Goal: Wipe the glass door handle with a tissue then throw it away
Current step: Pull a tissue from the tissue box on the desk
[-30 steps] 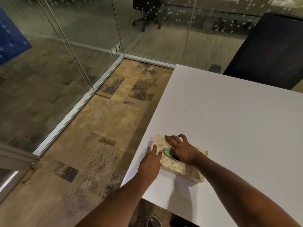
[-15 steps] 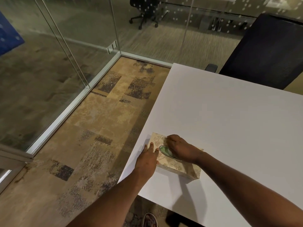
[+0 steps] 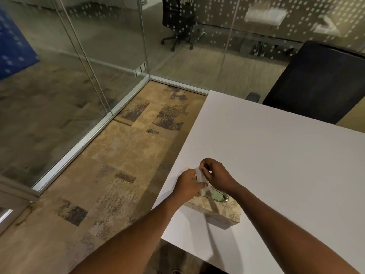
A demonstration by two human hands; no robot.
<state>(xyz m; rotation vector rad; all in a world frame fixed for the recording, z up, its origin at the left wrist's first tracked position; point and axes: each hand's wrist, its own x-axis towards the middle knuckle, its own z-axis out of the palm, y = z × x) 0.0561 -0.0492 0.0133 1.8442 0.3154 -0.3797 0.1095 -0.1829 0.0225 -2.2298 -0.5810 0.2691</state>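
A beige patterned tissue box (image 3: 223, 211) lies near the front left corner of the white table (image 3: 276, 159). A white tissue (image 3: 201, 177) rises out of its oval slot. My right hand (image 3: 214, 174) pinches the top of the tissue above the box. My left hand (image 3: 187, 184) rests on the box's left end, its fingers touching the lower part of the tissue. The glass door handle is not in view.
Glass walls (image 3: 79, 86) with a metal floor rail stand to the left and behind. A black office chair (image 3: 320, 82) sits at the table's far side. Another chair (image 3: 178, 20) stands beyond the glass. Patterned carpet (image 3: 122, 165) covers the floor left of the table.
My right hand has lifted from the box's slot, drawing a white tissue upward. My left hand has stayed on the box's left end.
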